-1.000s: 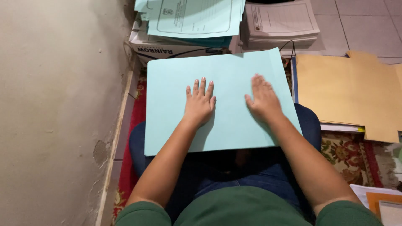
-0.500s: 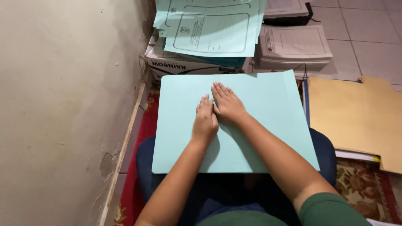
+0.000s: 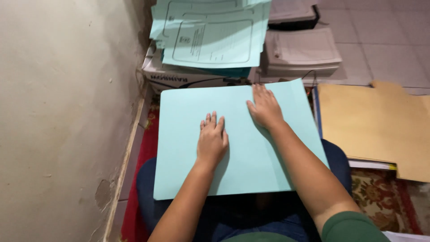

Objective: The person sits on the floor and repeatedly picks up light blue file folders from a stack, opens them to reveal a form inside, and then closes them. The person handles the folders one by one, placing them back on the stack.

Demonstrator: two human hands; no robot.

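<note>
A large pale blue-green card folder (image 3: 237,139) lies across the person's lap, its far edge near the white cardboard box (image 3: 188,78). The left hand (image 3: 212,142) presses flat on its middle, fingers together, and the right hand (image 3: 265,109) lies open and flat nearer the far edge, gripping nothing. With only the lap beneath, uneven pressure could buckle the folder or slide it right onto the tan card folders (image 3: 376,127).

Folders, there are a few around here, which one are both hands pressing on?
The plain light-blue folder on the lap. The left hand and right hand lie flat on it. The tan folder sits untouched to the right; the printed blue sheets lie ahead.
</note>
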